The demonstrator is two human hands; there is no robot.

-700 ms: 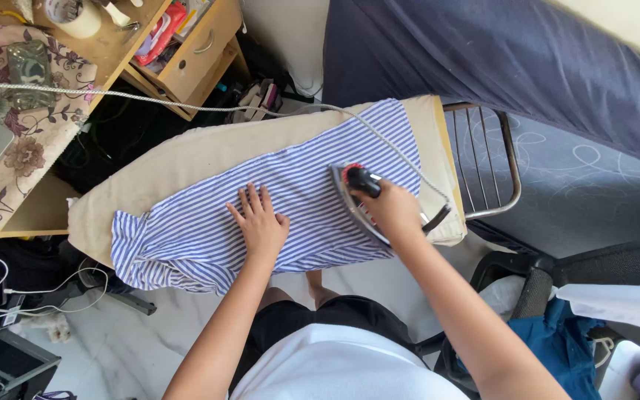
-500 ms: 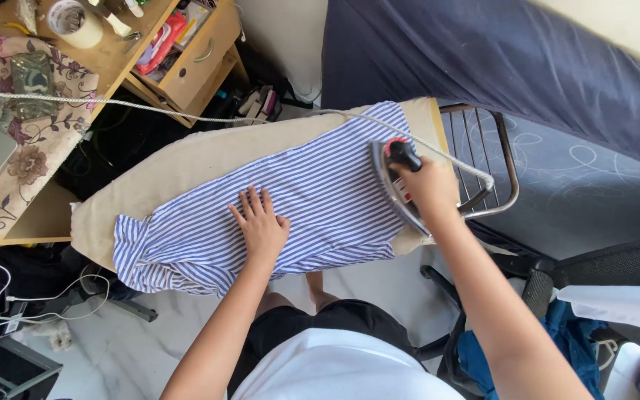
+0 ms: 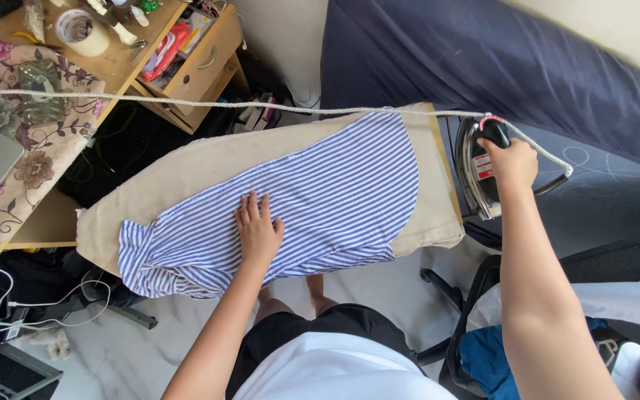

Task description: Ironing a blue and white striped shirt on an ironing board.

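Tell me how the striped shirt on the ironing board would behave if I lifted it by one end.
The striped shirt is probably floppy: its end droops crumpled off the ironing board. Likely light, held flat by the left hand.

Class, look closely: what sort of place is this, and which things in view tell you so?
Probably a bedroom at home: a dark blue mattress, a cluttered wooden desk with drawers, and an ironing board squeezed between them.

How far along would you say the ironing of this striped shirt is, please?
Done: the wide part of the shirt lies flat and smooth on the board. In hand: the right hand holds the iron off the cloth, over the rack at the board's end; the left hand presses the shirt flat. Left: the bunched, creased end at the board's narrow tip.
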